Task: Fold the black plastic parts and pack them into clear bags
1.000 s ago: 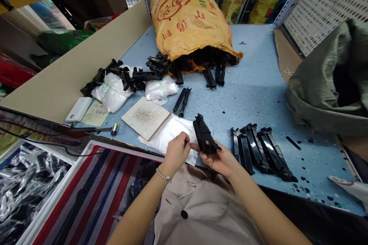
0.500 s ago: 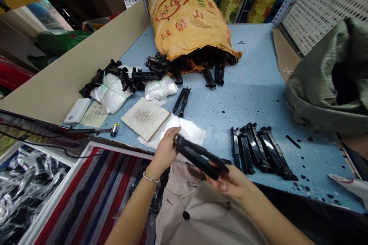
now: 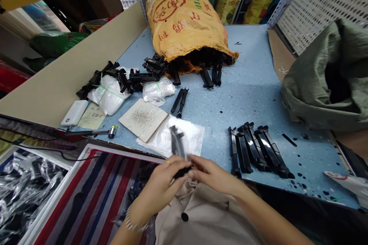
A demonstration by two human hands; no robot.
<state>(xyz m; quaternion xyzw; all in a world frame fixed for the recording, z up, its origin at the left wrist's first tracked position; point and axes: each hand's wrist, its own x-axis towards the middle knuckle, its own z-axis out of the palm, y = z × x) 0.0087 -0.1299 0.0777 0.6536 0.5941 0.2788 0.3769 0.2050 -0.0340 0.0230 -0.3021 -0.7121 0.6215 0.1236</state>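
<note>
A long black plastic part (image 3: pixel 177 143), blurred by motion, stands nearly upright over the edge of the white plastic bags (image 3: pixel 194 138). My left hand (image 3: pixel 163 182) is closed around its lower end. My right hand (image 3: pixel 212 174) meets the left there, its fingertips pinched on the same end. The fingers hide the part's bottom. To the right, several similar glossy black parts (image 3: pixel 257 149) lie side by side on the blue tabletop. Another pair of black parts (image 3: pixel 179 102) lies beyond the bags.
A yellow woven sack (image 3: pixel 186 19) spills black parts at the back. Tied clear bags (image 3: pixel 107 93), a square board with small bits (image 3: pixel 143 119), a white device (image 3: pixel 74 113) and a dark-handled tool (image 3: pixel 92 133) are at left. A grey-green sack (image 3: pixel 310 95) stands right; a striped-lined bin (image 3: pixel 94 195) is below left.
The black part has swung from lying across between my hands to nearly upright. My right hand has moved left to meet my left hand, which has come lower.
</note>
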